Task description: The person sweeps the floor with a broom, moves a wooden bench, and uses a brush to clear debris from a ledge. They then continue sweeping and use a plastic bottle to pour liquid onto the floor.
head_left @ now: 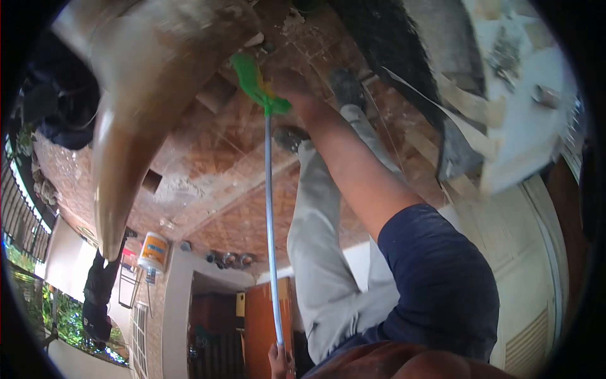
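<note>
A long silver pole (269,208) with a green head (251,79) at its far end, which looks like a broom, crosses the middle of the view. My left hand (279,362) is closed around the near end of the pole, low in the view. My right arm, in a dark blue sleeve, reaches up to the green head. My right hand (291,86) is against or right beside that head, near a small yellow patch; its fingers are blurred and I cannot make out their grip. Beneath is a dusty brown tiled floor (221,161), with my shoes near the broom head.
A large glossy tan form tapering to a point (117,170) fills the upper left. A white bucket with an orange label (153,251) stands at lower left. Dark fabric (385,38) and a white, littered surface (517,120) lie at right. Short brown cylinders (216,93) rest on the floor.
</note>
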A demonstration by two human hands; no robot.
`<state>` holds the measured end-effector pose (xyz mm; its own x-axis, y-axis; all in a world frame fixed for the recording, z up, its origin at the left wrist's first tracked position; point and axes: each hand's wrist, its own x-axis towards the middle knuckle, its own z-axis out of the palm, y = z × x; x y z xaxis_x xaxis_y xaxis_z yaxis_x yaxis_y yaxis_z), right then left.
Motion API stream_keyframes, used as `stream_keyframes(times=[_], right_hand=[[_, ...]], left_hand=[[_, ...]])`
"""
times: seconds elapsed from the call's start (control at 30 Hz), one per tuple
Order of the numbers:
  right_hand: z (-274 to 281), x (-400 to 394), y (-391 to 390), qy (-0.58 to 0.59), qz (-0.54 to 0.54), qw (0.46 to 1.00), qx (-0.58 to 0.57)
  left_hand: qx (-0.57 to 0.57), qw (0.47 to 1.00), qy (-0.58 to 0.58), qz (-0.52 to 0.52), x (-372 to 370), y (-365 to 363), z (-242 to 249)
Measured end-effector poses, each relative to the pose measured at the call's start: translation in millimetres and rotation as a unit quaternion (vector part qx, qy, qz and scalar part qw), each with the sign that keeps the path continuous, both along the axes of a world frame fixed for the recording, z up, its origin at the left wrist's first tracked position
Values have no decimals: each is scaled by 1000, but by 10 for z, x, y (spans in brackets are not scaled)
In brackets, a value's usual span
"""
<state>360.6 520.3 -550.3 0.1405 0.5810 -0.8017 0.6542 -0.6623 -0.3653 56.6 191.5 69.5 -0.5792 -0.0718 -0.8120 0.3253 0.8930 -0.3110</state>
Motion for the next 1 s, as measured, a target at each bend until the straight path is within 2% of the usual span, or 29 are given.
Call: stream_keyframes(times=[0.07, 0.17, 0.2, 0.27, 0.3, 0.33, 0.37, 0.4, 0.47, 0.57, 0.63, 0.67, 0.73, 0.83, 0.87, 0.9, 0.97, 1.0], right_hand=[[-180, 63, 403, 20, 135, 989, 57], [-843, -85, 756, 32, 58, 993, 98], [-988, -131, 782, 38, 59, 993, 100], [-1183, -171, 870, 15, 139, 983, 120], [-1328, -259, 774, 19, 139, 982, 126], [-1411, -371, 661, -34, 122, 971, 202], [-1512, -399, 721, -69, 115, 966, 219], [-1510, -398, 799, -104, 107, 960, 236], [-1429, -411, 766, -109, 115, 970, 184], [-1483, -436, 557, -147, 156, 950, 228], [-1522, -366, 434, -180, 140, 911, 343], [-1352, -284, 353, -178, 145, 914, 335], [-875, -109, 144, 33, 60, 976, 205], [-285, 69, -368, -51, 70, 967, 238], [-13, 186, -538, -55, 39, 952, 297], [366, 330, -699, -59, 10, 933, 355], [1557, 697, -723, -115, 5, 886, 449], [2144, 898, -689, -131, 7, 882, 453]], left_hand=[[-27, 999, 19, 6, 168, 33, -74], [-51, 998, 35, 16, 299, 89, -258], [-57, 997, 37, 20, 319, 84, -391], [-66, 996, 46, 30, 390, 122, -470], [-67, 996, 48, 31, 404, 133, -511], [-64, 996, 50, 30, 412, 150, -572], [-51, 997, 48, 21, 332, 140, -701], [-44, 998, 48, 16, 310, 159, -798], [-47, 997, 51, 17, 311, 199, -759], [-49, 997, 51, 16, 289, 195, -714], [-46, 998, 42, 16, 264, 176, -669], [-46, 998, 38, 14, 242, 154, -629], [-42, 999, 26, 11, 200, 109, -476], [-30, 999, -13, 7, 67, 61, -318], [-26, 999, -34, 4, -3, 30, -272], [-20, 998, -53, 1, -66, 43, -238], [-14, 995, -97, -2, -207, 82, -162], [-12, 993, -116, 0, -264, 105, -110]])
